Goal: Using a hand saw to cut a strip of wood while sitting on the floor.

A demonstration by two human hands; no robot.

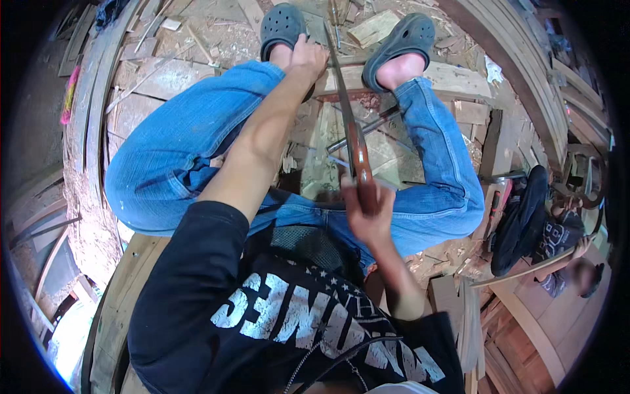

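My right hand [367,213] grips the brown wooden handle of a hand saw [348,118], whose long narrow blade runs forward between my knees. The blade crosses a pale wooden board [453,77] lying under my feet. My left hand [308,58] reaches far forward and presses down on that board beside the blade, next to my left foot in a grey clog [282,26]. My right foot, in another grey clog [401,41], rests on the board to the blade's right. I squat in blue jeans and a black printed shirt.
Wood offcuts, chips and sawdust cover the floor. Curved wooden planks [92,98] arc along the left side, and others [525,72] along the right. Another person [551,236] in dark clothes crouches at the right edge. A metal rod [361,131] lies beneath the saw.
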